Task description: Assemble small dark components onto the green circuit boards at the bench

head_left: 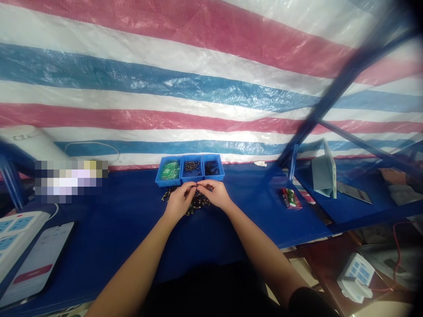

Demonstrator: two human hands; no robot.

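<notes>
My left hand (180,200) and my right hand (214,193) meet fingertip to fingertip just in front of the blue bins. Both are closed in a pinch around something small and dark that I cannot make out. Beneath them lies a loose pile of small black and brass-coloured parts (199,201), partly hidden by the hands. Behind stand three blue bins side by side: the left bin (158,179) holds green pieces (170,170), the middle bin (192,177) small brassy parts (192,166), and the right bin (219,177) black parts (210,167).
A phone (39,259) and a white power strip (24,229) lie at the left. On the right are a small red-green box (291,198), a blue metal post (292,163) and a tablet in a stand case (325,171). A striped plastic sheet (185,97) hangs behind the blue table (125,233).
</notes>
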